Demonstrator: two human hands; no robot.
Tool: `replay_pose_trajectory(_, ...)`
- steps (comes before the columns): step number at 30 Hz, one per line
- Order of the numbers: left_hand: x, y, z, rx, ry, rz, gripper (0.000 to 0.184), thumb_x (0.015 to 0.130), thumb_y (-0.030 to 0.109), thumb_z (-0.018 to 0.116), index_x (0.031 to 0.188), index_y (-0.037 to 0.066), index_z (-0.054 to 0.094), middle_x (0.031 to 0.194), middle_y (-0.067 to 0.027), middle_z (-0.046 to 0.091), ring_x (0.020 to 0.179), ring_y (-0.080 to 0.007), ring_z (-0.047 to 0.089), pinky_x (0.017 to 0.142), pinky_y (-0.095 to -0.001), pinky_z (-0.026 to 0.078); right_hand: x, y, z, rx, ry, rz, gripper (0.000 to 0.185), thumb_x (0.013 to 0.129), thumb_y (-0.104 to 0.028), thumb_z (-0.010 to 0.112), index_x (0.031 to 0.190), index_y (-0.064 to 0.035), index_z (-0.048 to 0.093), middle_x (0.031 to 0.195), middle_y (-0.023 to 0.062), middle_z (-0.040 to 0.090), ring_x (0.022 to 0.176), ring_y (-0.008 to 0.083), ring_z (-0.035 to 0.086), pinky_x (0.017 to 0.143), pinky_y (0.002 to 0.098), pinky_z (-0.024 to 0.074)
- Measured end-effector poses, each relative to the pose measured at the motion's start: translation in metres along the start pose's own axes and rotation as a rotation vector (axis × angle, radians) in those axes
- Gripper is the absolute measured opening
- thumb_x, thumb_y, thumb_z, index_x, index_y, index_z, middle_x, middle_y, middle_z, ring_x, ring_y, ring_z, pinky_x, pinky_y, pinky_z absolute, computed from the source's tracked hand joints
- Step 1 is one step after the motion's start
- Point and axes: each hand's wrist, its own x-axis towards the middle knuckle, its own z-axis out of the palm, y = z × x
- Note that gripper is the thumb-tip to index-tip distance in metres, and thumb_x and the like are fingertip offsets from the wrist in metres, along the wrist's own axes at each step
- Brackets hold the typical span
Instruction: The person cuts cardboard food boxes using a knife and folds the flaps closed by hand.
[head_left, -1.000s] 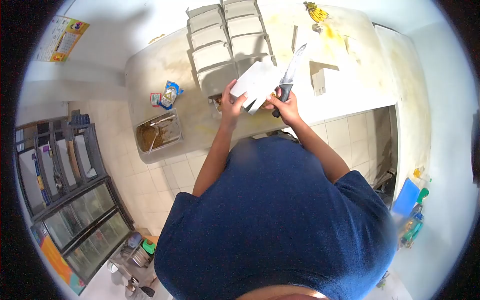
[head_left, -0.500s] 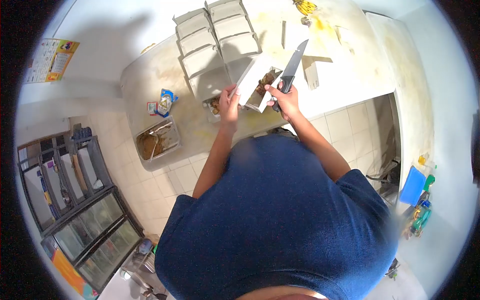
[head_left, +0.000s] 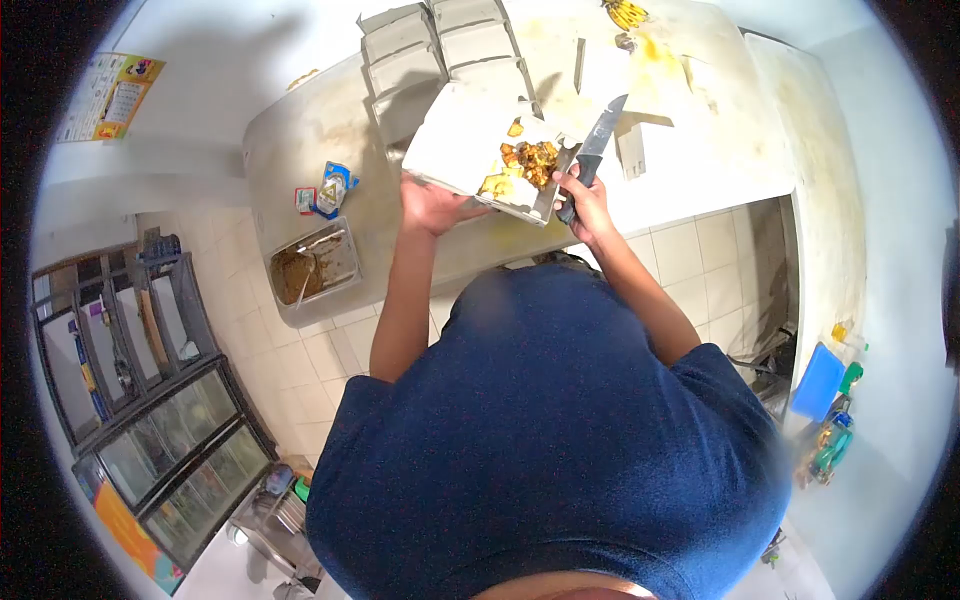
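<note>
A white box (head_left: 455, 135) is open and tilted between my hands, its lid spread to the left. Brown and yellow food pieces (head_left: 530, 163) lie in its right part. My left hand (head_left: 432, 207) supports the box from below at the lid side, with its fingers partly hidden under it. My right hand (head_left: 588, 204) is closed around the black handle of a knife (head_left: 602, 130), whose blade points up and away. The fingers of that hand also touch the box's right edge.
Rows of open white boxes (head_left: 480, 45) stand behind. On the left of the counter (head_left: 290, 130) are a metal tray (head_left: 343, 262) with brown contents, a blue packet (head_left: 333, 190) and a red packet (head_left: 305, 200). Bananas (head_left: 627, 14) and a narrow white carton (head_left: 631, 150) lie to the right.
The box has been opened out flat, so its food now shows fully. My left hand has moved left and turned under the lid. My right hand still holds the knife.
</note>
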Motion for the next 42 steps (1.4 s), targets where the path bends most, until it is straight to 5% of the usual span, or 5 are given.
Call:
replay_pose_trajectory(6, 0.009, -0.054, -0.01, 0.012, -0.127, 0.239, 0.082, 0.094, 0.07, 0.033, 0.152, 0.014, 0.022, 0.147, -0.0159, 0.042, 0.132, -0.0361, 0.045, 0.108, -0.062, 0.033, 0.007, 0.01, 0.003, -0.019, 0.078, -0.016, 0.033, 0.082, -0.001, 0.075, 0.08, -0.0173, 0.047, 0.075, -0.005, 0.049, 0.065, 0.0079, 0.051, 0.048, 0.0277, 0.0483)
replay_pose_trajectory(10, 0.019, -0.083, 0.007, 0.343, 0.07, 0.446, 0.052, 0.1, 0.034, 0.053, 0.142, 0.008, 0.036, 0.132, -0.01, 0.054, 0.113, -0.0227, 0.061, 0.09, -0.042, 0.055, 0.002, 0.014, 0.007, -0.089, 0.072, -0.02, 0.035, 0.08, 0.0, 0.077, 0.08, -0.0157, 0.046, 0.076, -0.004, 0.05, 0.065, 0.0088, 0.053, 0.048, 0.0287, 0.0528)
replay_pose_trajectory(18, 0.044, -0.056, -0.005, 0.105, 0.487, 0.665, 0.043, 0.097, 0.022, 0.062, 0.129, -0.003, 0.048, 0.124, -0.0138, 0.059, 0.105, -0.0233, 0.061, 0.091, -0.0398, 0.051, 0.001, 0.017, -0.02, -0.693, 0.01, -0.223, 0.035, 0.081, -0.024, 0.082, 0.096, -0.0005, 0.06, 0.078, 0.0016, 0.058, 0.063, 0.0106, 0.059, 0.052, 0.0273, 0.0559)
replay_pose_trajectory(22, 0.058, -0.032, -0.02, 0.207, 0.259, 0.879, 0.025, 0.093, 0.012, 0.066, 0.111, -0.005, 0.061, 0.11, -0.0076, 0.065, 0.099, -0.0156, 0.058, 0.088, -0.0322, 0.046, 0.007, 0.003, -0.036, -1.044, 0.052, -0.338, 0.045, 0.085, -0.043, 0.075, 0.079, -0.0007, 0.062, 0.056, 0.004, 0.052, 0.055, 0.0123, 0.051, 0.054, 0.0304, 0.0435)
replay_pose_trajectory(42, 0.099, -0.011, -0.001, 0.51, 0.219, 0.678, 0.028, 0.087, 0.017, 0.068, 0.107, -0.002, 0.064, 0.104, -0.0071, 0.067, 0.093, -0.0151, 0.06, 0.085, -0.0311, 0.046, 0.093, 0.016, -0.009, -0.847, -0.004, -0.286, 0.018, 0.076, -0.001, 0.071, 0.081, -0.0062, 0.054, 0.073, -0.0015, 0.057, 0.068, 0.0087, 0.053, 0.062, 0.0267, 0.0468)
